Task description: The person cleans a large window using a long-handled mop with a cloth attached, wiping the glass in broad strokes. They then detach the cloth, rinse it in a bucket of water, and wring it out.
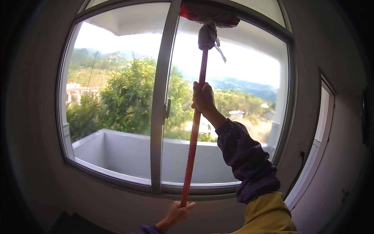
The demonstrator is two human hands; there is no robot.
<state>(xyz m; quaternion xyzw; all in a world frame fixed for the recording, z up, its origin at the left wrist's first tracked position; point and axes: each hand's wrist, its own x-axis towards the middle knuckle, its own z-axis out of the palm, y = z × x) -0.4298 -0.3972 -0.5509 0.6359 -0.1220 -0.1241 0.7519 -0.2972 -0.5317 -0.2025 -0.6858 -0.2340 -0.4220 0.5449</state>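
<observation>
A long-handled mop with a red pole (190,156) stands nearly upright in front of the window, leaning slightly right at the top. Its wide head (210,15), wrapped in red and greyish cloth, is up at the top of the right window pane (241,78). Bunched cloth (207,34) is tied round the neck, with a loose strip hanging off it. My right hand (203,97) grips the pole in its upper half, arm raised in a dark patterned sleeve. Lower down, my left hand (179,212) is closed round the pole's bottom end.
A grey metal frame (156,117) divides the sliding window, with a small latch (168,109) on it. Beyond the glass are a white balcony wall (124,152), trees and hills. To the right are a dark plug and cord (302,156) and a door (331,187).
</observation>
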